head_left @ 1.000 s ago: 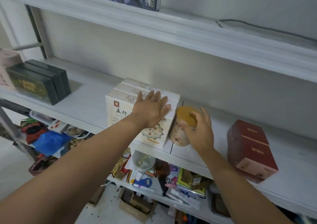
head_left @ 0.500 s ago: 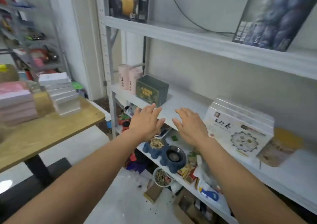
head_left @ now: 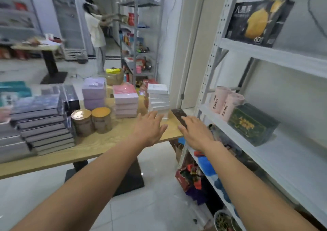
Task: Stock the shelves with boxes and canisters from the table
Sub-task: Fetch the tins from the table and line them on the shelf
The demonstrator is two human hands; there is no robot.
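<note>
Now both hands are out front, empty, fingers spread flat: the left hand over the edge of the worktop, just short of the white box stack, the right hand past its corner. Two gold-lidded canisters stand further left on the worktop near the pink boxes, while the shelf at right carries a green box and pink canisters.

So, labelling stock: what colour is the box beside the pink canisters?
The box is dark green with gold print; head view.
</note>
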